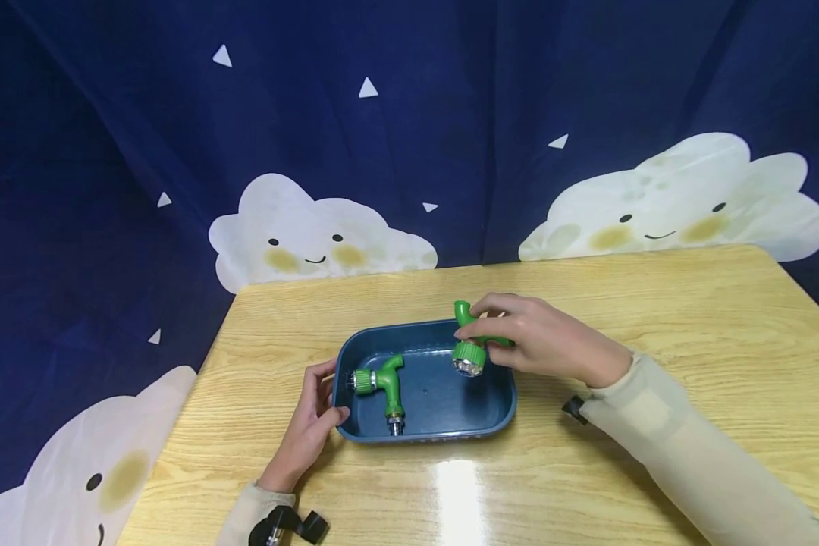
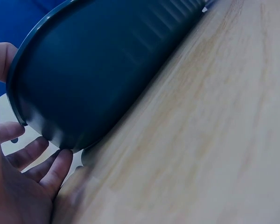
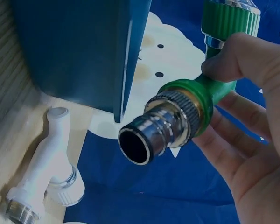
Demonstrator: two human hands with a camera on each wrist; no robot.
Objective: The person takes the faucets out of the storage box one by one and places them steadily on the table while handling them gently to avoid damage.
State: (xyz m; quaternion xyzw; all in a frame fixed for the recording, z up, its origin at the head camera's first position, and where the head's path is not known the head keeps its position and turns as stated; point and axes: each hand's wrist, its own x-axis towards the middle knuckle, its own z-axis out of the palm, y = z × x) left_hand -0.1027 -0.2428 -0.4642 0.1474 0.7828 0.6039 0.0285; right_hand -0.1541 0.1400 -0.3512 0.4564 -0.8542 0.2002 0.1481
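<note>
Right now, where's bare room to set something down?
In front of the tray, the table is bare between the sleeves; it is bare left of the left hand. Inside, the floor is bare right of the lying tap, below the held tap. Crowded: the tray's left end, and beside it near the right hand, where a white tap lies.

Right grip (image 1: pixel 534 334) pinching, thumb (image 3: pixel 242 57) opposing fingers (image 3: pixel 226 147); forearm (image 1: pixel 689 440) slanting inward. Left grip (image 1: pixel 310 426) clasping, thumb apart from fingers.

The tray (image 1: pixel 444 402) looked like smooth, glossy plastic. The tap inside it (image 1: pixel 390 381) and the tap above it (image 1: pixel 469 353) paired glossy plastic with shiny metal fittings. The counter (image 1: pixel 259 349) under it looked like grained wood with a sheen, the curtain (image 1: pixel 450 114) behind it matt cloth.
</note>
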